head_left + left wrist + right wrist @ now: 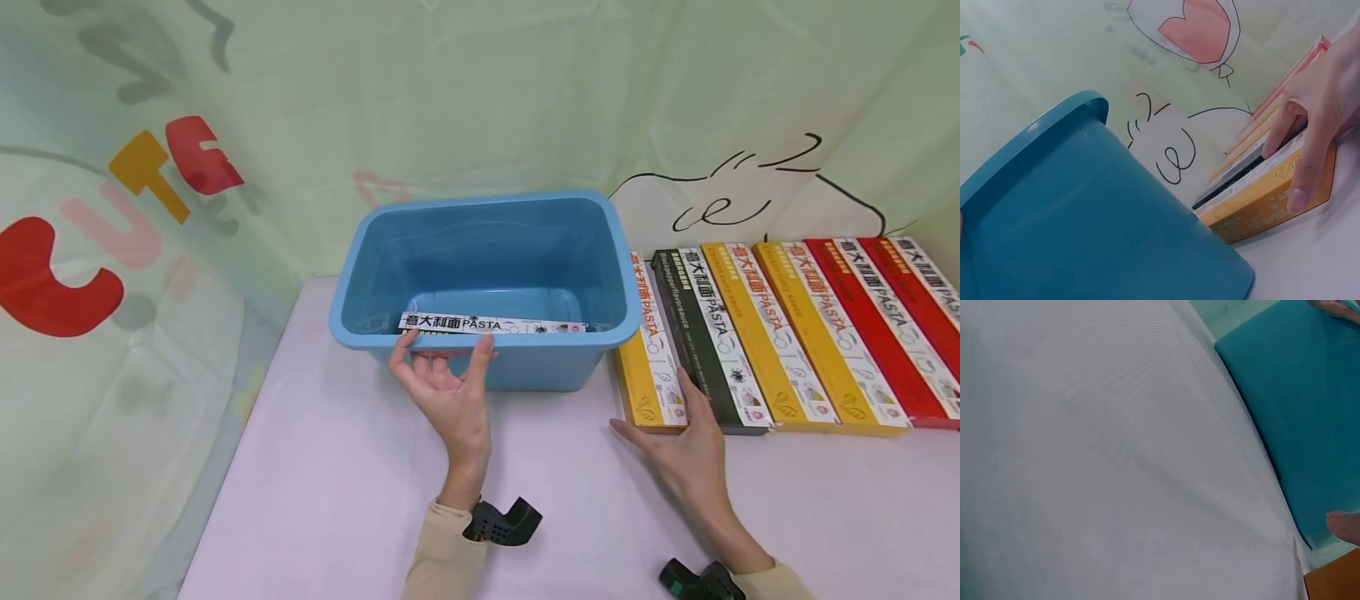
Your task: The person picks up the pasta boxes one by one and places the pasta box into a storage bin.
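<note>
A blue plastic bin (pixel 495 364) stands in the middle of the head view. My left hand (pixel 450 392) holds its front rim, thumb and index finger at the top edge, the other fingers curled below. Inside, along the front wall, lies a pasta box (pixel 517 325) with a white printed side. To the right, my right hand (pixel 686 442) is spread around the near end of a yellow pasta box (pixel 641 379). Its fingertips reach the side facing a black pasta box (pixel 705 342); the thumb stands off the left side, apart from the box in the right wrist view.
Beyond the black box, two more yellow pasta boxes (pixel 765 333) and two red pasta boxes (pixel 881 333) lie side by side. The table (pixel 337 500) has a pale cloth. A printed green curtain (pixel 480 92) hangs close behind the bin.
</note>
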The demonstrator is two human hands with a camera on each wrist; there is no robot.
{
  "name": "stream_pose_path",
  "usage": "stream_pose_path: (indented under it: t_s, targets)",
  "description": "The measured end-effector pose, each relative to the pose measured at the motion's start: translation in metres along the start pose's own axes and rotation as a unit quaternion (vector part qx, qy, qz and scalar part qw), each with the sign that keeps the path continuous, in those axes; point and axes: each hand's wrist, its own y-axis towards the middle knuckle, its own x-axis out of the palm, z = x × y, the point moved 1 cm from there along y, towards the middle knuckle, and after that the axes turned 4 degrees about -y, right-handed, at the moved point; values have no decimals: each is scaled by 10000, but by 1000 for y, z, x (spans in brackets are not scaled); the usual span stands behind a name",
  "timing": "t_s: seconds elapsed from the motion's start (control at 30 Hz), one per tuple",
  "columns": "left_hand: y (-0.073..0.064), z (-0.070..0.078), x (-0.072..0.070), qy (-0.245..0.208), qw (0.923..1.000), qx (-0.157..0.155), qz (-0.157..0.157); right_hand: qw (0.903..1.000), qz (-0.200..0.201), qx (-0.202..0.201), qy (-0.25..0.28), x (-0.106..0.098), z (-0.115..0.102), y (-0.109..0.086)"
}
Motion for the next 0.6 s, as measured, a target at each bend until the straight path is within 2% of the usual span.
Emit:
stream_pose_path:
  t_s: [0.4, 0.6]
  targets:
    - [-2, 0, 1, -3, 10000, 9, -61, 9991, 260, 302, 160, 8, 0, 5]
    - [-1, -1, -1, -2, 10000, 1, -29, 9989, 163, 356, 248, 10, -2, 7]
